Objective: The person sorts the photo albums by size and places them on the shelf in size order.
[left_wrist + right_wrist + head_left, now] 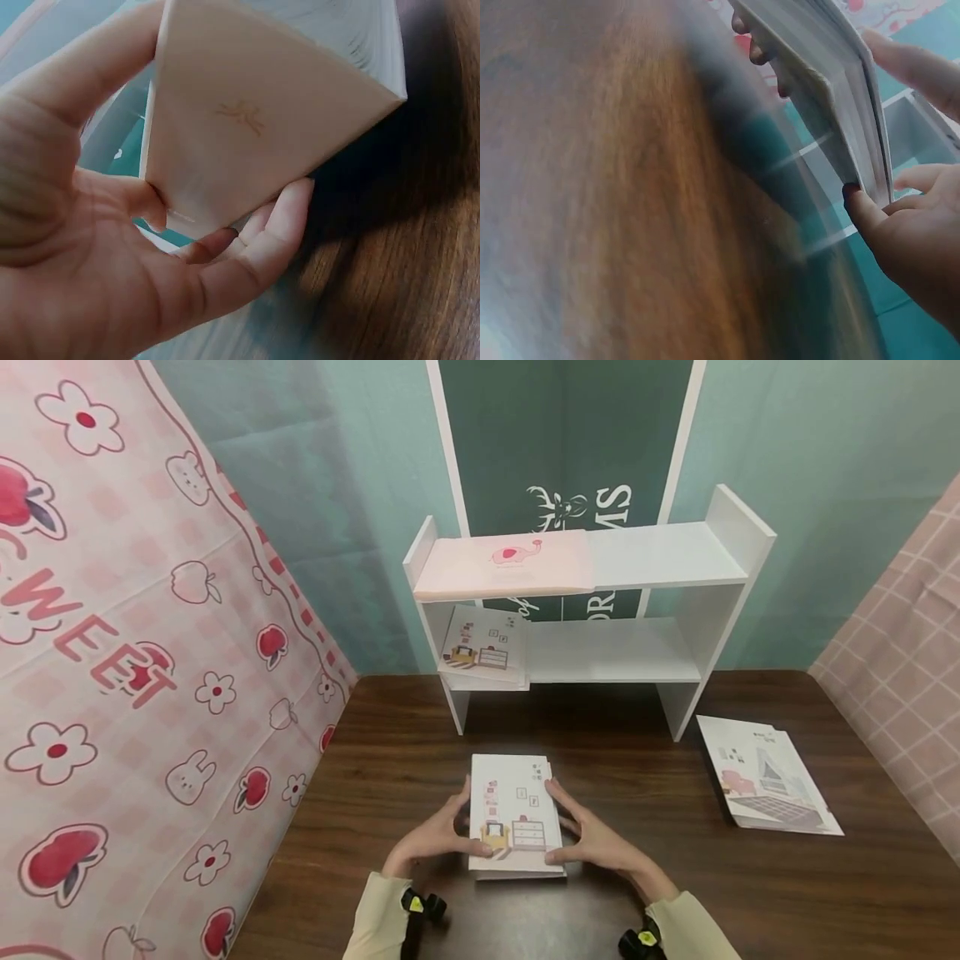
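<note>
Steadying from afar, I have the left grip (435,842) and right grip (596,842) both grasping the white book stack (519,806) from its opposite long sides, thumbs on top. It is over the tabletop (390,735), in front of the white shelf unit (615,647). I'd expect moderate weight, stiff covers and smooth faces, so 1 book could slide over another; I'd squeeze both long sides evenly and spare the corners.
</note>
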`<state>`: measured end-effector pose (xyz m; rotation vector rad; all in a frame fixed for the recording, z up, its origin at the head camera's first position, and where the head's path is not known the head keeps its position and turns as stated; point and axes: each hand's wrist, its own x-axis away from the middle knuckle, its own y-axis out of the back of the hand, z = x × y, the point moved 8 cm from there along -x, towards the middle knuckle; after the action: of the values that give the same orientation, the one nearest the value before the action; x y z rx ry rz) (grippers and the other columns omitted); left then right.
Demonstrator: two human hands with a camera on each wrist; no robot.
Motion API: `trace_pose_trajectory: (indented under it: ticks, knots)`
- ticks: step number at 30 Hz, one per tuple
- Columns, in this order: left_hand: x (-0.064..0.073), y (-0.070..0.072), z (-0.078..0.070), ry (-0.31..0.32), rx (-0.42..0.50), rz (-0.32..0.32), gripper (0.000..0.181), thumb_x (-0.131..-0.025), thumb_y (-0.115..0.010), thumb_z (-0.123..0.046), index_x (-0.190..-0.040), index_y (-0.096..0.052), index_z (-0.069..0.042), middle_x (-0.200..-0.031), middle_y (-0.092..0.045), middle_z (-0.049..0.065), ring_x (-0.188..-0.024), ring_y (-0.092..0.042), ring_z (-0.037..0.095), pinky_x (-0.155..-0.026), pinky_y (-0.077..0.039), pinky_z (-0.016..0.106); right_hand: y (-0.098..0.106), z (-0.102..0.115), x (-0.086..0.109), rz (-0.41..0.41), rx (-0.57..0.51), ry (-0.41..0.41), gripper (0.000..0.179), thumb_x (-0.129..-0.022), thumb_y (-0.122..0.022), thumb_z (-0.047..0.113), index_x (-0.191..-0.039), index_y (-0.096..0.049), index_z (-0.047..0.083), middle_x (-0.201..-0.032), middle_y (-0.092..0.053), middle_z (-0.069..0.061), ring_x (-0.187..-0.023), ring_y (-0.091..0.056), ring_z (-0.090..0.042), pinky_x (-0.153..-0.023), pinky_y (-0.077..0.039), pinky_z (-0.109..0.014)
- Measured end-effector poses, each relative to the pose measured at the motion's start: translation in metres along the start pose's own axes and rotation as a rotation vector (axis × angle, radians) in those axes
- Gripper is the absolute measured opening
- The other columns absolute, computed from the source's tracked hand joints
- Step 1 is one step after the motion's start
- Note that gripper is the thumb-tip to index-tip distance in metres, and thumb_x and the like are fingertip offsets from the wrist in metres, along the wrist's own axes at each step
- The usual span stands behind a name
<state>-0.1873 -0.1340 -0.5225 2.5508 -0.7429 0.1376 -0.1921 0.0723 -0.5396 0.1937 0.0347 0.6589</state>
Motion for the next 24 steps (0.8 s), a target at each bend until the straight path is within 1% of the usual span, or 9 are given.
trace_pose_trajectory:
  ticks: [4, 6, 10, 14, 16, 17, 18, 21, 24]
  knots:
    - [0.001, -0.003, -0.005, -0.011, -0.016, 0.052, 0.127, -0.067, -0.083, -0.032, -0.148, 0.014, -0.016, -0.153, -0.002, 0.020, -0.138, -0.011, 0.033, -0.107, -0.021, 0.056, -0.001, 0.005, 0.004, 0.025, 0.091, 0.009, 0.114, -0.065, -0.084, 0.026, -0.150, -0.009, 0.016, -0.155, 0.009, -0.014, -0.141, -0.002, -0.032, -0.105, -0.024, -0.014]
    - [0.002, -0.004, -0.007, -0.019, -0.015, 0.080, 0.130, -0.066, -0.084, -0.030, -0.147, 0.017, -0.016, -0.152, 0.000, 0.021, -0.137, -0.010, 0.035, -0.107, -0.021, 0.055, -0.002, 0.007, 0.005, 0.037, 0.123, 0.023, 0.116, -0.065, -0.085, 0.028, -0.150, -0.008, 0.015, -0.155, 0.010, -0.015, -0.141, 0.000, -0.032, -0.099, -0.019, -0.006]
    - [0.003, -0.006, -0.010, -0.025, 0.014, 0.120, 0.136, -0.063, -0.086, -0.023, -0.145, 0.022, -0.018, -0.150, -0.001, 0.021, -0.135, -0.015, 0.035, -0.108, -0.024, 0.052, -0.003, 0.011, 0.006, 0.044, 0.148, 0.055, 0.118, -0.063, -0.085, 0.030, -0.150, -0.007, 0.014, -0.154, 0.013, -0.016, -0.140, 0.001, -0.032, -0.098, -0.017, -0.004]
    - [0.005, -0.008, -0.011, -0.020, 0.026, 0.151, 0.141, -0.061, -0.088, -0.019, -0.143, 0.026, -0.019, -0.151, 0.007, 0.019, -0.137, -0.005, 0.036, -0.109, -0.018, 0.053, -0.001, 0.014, 0.007, 0.024, 0.195, 0.066, 0.120, -0.062, -0.085, 0.035, -0.150, -0.007, 0.016, -0.154, 0.011, -0.015, -0.139, 0.002, -0.033, -0.098, -0.015, -0.004]
    - [0.005, -0.008, -0.012, -0.025, 0.014, 0.158, 0.143, -0.060, -0.088, -0.019, -0.143, 0.028, -0.018, -0.151, 0.011, 0.018, -0.138, 0.000, 0.035, -0.110, -0.014, 0.053, -0.001, 0.015, 0.008, 0.011, 0.226, 0.066, 0.120, -0.062, -0.085, 0.038, -0.150, -0.007, 0.017, -0.155, 0.010, -0.015, -0.140, 0.001, -0.034, -0.102, -0.016, -0.010]
    - [0.005, -0.009, -0.012, -0.027, 0.016, 0.165, 0.143, -0.060, -0.088, -0.018, -0.142, 0.029, -0.018, -0.151, 0.012, 0.018, -0.138, -0.004, 0.036, -0.109, -0.017, 0.053, 0.000, 0.016, 0.008, 0.006, 0.240, 0.065, 0.120, -0.061, -0.085, 0.038, -0.151, -0.007, 0.017, -0.155, 0.010, -0.015, -0.140, 0.001, -0.035, -0.105, -0.017, -0.015]
    - [0.005, -0.010, -0.013, -0.029, 0.024, 0.174, 0.143, -0.060, -0.088, -0.016, -0.142, 0.030, -0.018, -0.151, 0.012, 0.017, -0.137, -0.010, 0.037, -0.109, -0.021, 0.053, 0.000, 0.016, 0.008, 0.001, 0.255, 0.064, 0.120, -0.061, -0.085, 0.039, -0.151, -0.007, 0.017, -0.155, 0.009, -0.015, -0.140, 0.000, -0.035, -0.108, -0.018, -0.023]
    - [0.005, -0.013, -0.013, -0.032, 0.005, 0.179, 0.146, -0.060, -0.088, -0.014, -0.139, 0.035, -0.018, -0.151, 0.016, 0.018, -0.137, -0.009, 0.038, -0.108, -0.021, 0.053, 0.000, 0.017, 0.008, -0.013, 0.290, 0.052, 0.120, -0.061, -0.085, 0.040, -0.151, -0.007, 0.018, -0.155, 0.008, -0.014, -0.141, 0.000, -0.034, -0.109, -0.018, -0.046]
    - [0.006, -0.015, -0.012, -0.028, -0.032, 0.176, 0.148, -0.060, -0.088, -0.012, -0.136, 0.039, -0.017, -0.149, 0.027, 0.018, -0.138, 0.008, 0.038, -0.109, -0.011, 0.058, -0.002, 0.020, 0.010, -0.013, 0.293, 0.057, 0.121, -0.062, -0.085, 0.037, -0.150, -0.006, 0.015, -0.154, 0.009, -0.018, -0.140, 0.000, -0.038, -0.105, -0.018, -0.059]
